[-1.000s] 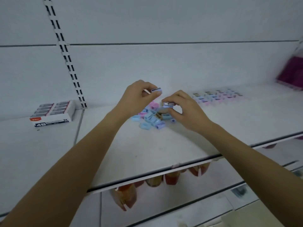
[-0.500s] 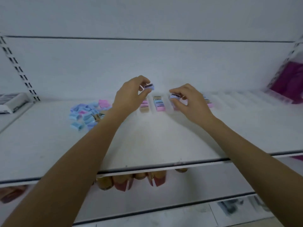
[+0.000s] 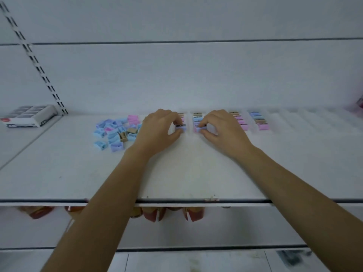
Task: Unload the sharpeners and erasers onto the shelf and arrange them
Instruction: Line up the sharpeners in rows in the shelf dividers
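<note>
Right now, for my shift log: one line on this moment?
left hand: placing sharpener | right hand: placing sharpener | loose pile: remaining

Pastel sharpeners [image 3: 115,133] heaped loosely (blue mostly) on shelf [image 3: 186,173], beside neat rows [image 3: 259,120].

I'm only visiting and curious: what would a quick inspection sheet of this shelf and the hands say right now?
Surface: white shelf, a few faint marks near its front edge.
Job's things: loose pile of sharpeners at left, blue, pink, lilac and tan; neat rows of sharpeners at the back in clear dividers; box of erasers at far left.
Clutter: nothing seen.
Hands: left hand pinches a lilac sharpener at the front of a row; right hand pinches another sharpener at the next row.
Cables: nothing seen.
Surroundings: white back panel with a slotted rail; blurred reddish packs hang below the shelf; something pink at the right edge.
</note>
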{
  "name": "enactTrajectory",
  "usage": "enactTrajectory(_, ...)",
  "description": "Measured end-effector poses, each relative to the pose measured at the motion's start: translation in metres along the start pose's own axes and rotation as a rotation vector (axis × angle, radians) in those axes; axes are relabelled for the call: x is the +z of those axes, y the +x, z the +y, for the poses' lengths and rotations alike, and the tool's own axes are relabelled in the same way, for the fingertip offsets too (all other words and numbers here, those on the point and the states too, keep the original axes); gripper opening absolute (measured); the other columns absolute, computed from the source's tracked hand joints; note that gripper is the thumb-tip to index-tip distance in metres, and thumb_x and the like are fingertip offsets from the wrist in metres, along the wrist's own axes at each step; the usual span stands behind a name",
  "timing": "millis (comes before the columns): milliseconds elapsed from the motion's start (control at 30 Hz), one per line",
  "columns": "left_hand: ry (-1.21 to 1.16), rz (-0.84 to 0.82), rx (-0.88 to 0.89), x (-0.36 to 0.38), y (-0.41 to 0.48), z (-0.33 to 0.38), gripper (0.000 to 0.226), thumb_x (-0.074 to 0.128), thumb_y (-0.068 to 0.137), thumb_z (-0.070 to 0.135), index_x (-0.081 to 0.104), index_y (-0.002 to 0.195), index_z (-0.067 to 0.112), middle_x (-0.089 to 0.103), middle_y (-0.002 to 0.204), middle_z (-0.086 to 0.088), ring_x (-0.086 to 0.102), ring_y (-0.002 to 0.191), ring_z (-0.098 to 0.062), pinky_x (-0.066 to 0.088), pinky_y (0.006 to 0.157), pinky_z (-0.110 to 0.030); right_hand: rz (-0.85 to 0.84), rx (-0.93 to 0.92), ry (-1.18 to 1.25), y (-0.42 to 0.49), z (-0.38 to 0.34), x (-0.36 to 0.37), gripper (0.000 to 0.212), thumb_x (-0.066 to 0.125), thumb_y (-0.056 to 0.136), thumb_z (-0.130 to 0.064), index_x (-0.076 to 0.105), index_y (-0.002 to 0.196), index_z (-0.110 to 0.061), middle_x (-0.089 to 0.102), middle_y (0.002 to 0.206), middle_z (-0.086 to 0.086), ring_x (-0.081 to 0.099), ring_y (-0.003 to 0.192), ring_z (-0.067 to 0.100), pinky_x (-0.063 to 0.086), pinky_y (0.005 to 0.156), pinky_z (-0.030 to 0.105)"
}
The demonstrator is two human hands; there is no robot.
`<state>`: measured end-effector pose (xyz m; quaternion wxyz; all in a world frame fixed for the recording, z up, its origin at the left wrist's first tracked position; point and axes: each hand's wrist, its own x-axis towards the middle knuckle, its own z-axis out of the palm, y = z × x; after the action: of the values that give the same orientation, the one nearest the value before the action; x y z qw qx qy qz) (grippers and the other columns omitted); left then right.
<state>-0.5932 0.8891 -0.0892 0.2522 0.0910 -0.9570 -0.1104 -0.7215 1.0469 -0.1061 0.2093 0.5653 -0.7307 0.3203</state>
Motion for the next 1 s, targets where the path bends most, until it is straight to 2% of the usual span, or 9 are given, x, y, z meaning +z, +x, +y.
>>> enactTrajectory(167, 0.041, -0.028, 0.018, 0.001, -0.001, -0.003, 0.031, 0.046, 0.075, 0.037, 0.066, 0.081, 0.013, 0.065, 0.082, -0.002, 0.057, 0.086, -0.026, 0.04, 0.076, -0.034, -0.017, -0.05, -0.111, 0.0, 0.001, 0.002, 0.006, 0.065, 0.07, -0.015, 0.065, 0.072, -0.01, 0.066, 0.074, 0.002, 0.058, 0.077, 0.029, 0.036, 0.069, 0.03)
enactTrajectory(500, 0.074, -0.031, 0.012, 0.008, -0.001, -0.003, 0.033, 0.044, 0.075, 0.032, 0.066, 0.086, 0.01, 0.066, 0.089, -0.005, 0.054, 0.094, -0.027, 0.031, 0.075, -0.03, -0.039, -0.017, -0.129, 0.0, 0.0, 0.006, 0.005, 0.063, 0.071, -0.015, 0.065, 0.073, -0.011, 0.067, 0.076, 0.002, 0.057, 0.082, 0.029, 0.033, 0.074, 0.027)
enactTrajectory(667, 0.084, -0.007, -0.001, 0.01, 0.0, -0.002, 0.016, 0.057, 0.085, 0.024, 0.065, 0.091, 0.012, 0.064, 0.096, -0.004, 0.05, 0.101, -0.023, 0.028, 0.077, -0.028, -0.044, -0.016, -0.144, 0.001, 0.001, 0.006, 0.005, 0.063, 0.072, -0.015, 0.066, 0.072, -0.011, 0.067, 0.076, 0.001, 0.058, 0.082, 0.029, 0.033, 0.074, 0.026)
enactTrajectory(867, 0.085, -0.002, -0.008, 0.01, 0.0, -0.001, 0.017, 0.057, 0.087, 0.025, 0.066, 0.092, 0.012, 0.063, 0.101, -0.004, 0.049, 0.103, -0.022, 0.03, 0.079, -0.028, -0.04, -0.005, -0.135, 0.0, 0.0, 0.004, 0.008, 0.062, 0.074, -0.015, 0.068, 0.072, -0.01, 0.066, 0.075, 0.003, 0.057, 0.08, 0.029, 0.032, 0.073, 0.023)
enactTrajectory(1000, 0.077, -0.001, -0.011, 0.009, 0.0, 0.0, 0.016, 0.057, 0.086, 0.023, 0.066, 0.092, 0.012, 0.064, 0.1, -0.004, 0.05, 0.102, -0.023, 0.031, 0.079, -0.028, -0.028, 0.016, -0.14, -0.001, -0.001, 0.004, 0.009, 0.06, 0.073, -0.015, 0.067, 0.071, -0.01, 0.066, 0.072, 0.002, 0.057, 0.08, 0.029, 0.036, 0.072, 0.027)
